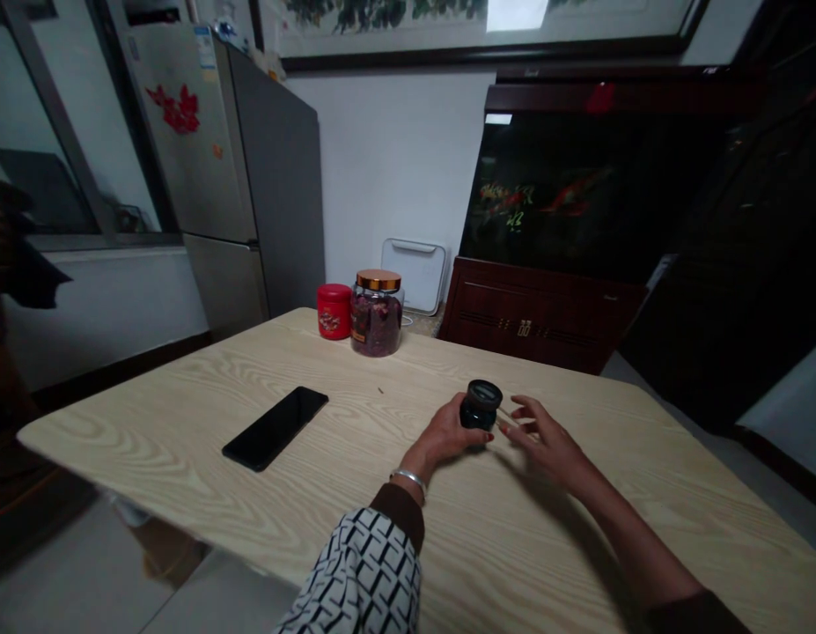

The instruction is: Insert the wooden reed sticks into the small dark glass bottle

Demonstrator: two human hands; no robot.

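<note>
A small dark jar (pixel 479 416) with a wide black lid (pixel 485 394) is upright at the table's right half. My left hand (pixel 445 431) is wrapped round the jar from its left side, the thumb across the front. To the right of the jar is my right hand (pixel 546 443), its fingers apart and pointing at the jar. Those fingertips come close to the jar's side; whether they touch it I cannot tell. What the jar contains is hidden by its dark glass.
A black phone (pixel 275 429) lies on the wooden table (pixel 341 493) to the left. At the back edge stand a red canister (pixel 334 311) and a big glass jar (pixel 376 321) with a copper-coloured lid. Beyond are a fridge (pixel 275 176) and a dark fish tank (pixel 579 194).
</note>
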